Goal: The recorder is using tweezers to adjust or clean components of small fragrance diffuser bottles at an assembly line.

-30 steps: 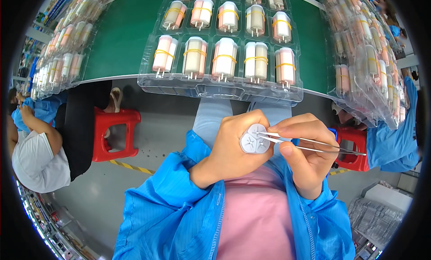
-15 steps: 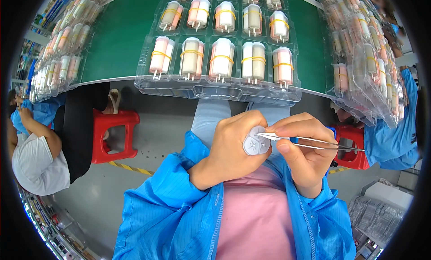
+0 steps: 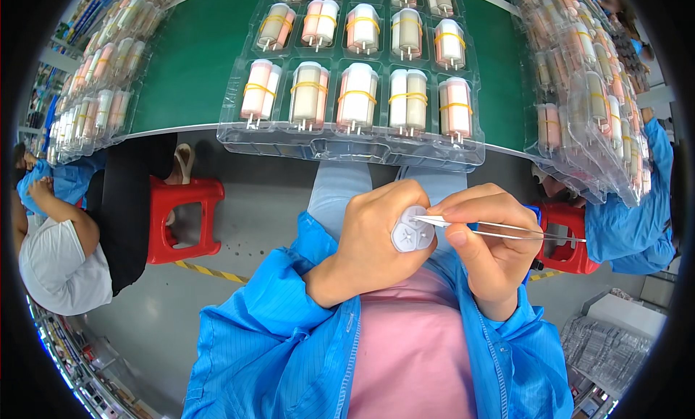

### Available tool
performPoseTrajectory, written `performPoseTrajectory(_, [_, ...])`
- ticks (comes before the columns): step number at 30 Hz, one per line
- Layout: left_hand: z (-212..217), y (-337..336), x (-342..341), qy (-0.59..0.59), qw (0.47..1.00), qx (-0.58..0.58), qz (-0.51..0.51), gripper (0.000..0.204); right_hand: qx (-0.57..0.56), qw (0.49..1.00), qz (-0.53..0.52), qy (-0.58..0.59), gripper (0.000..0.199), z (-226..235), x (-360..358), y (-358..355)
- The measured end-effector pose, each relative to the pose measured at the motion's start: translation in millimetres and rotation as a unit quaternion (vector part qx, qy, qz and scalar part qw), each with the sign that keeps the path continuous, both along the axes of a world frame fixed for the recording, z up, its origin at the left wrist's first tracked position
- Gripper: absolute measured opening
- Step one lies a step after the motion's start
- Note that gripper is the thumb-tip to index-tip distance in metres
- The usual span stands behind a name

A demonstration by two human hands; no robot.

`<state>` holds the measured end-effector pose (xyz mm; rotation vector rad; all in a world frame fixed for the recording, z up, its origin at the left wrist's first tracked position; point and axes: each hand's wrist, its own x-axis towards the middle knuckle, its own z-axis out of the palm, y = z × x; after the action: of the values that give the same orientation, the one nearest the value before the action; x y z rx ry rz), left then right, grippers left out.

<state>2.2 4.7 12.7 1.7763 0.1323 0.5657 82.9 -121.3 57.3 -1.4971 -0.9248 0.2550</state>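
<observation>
Two bare hands are working close together, and I am watching them just below the front edge of the clear tray (image 3: 308,145). The left hand (image 3: 376,234) is clamping its folded fingers around a white three-lobed piece (image 3: 411,236), whose end is showing. The right hand (image 3: 496,242) is pinching tweezers (image 3: 434,220); their pale tips are pointing onto that end, though whether they are touching, I cannot tell.

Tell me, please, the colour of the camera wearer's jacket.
The jacket is bright blue with thin darker lines; the head view shows it best.
</observation>
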Motion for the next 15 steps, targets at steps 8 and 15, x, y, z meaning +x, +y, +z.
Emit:
performPoseTrajectory(8, [0.7, 0.0, -0.1, -0.005, 1.000, 0.016, 0.011, 0.021, -0.009, 1.000, 0.006, -0.021, 0.013, 0.3, 1.7, 0.9])
performPoseTrajectory(15, [-0.7, 0.2, -0.6, -0.021, 0.998, 0.047, 0.024, 0.023, -0.027, 0.998, 0.016, -0.055, 0.011, 4.0, 4.0, 3.9])
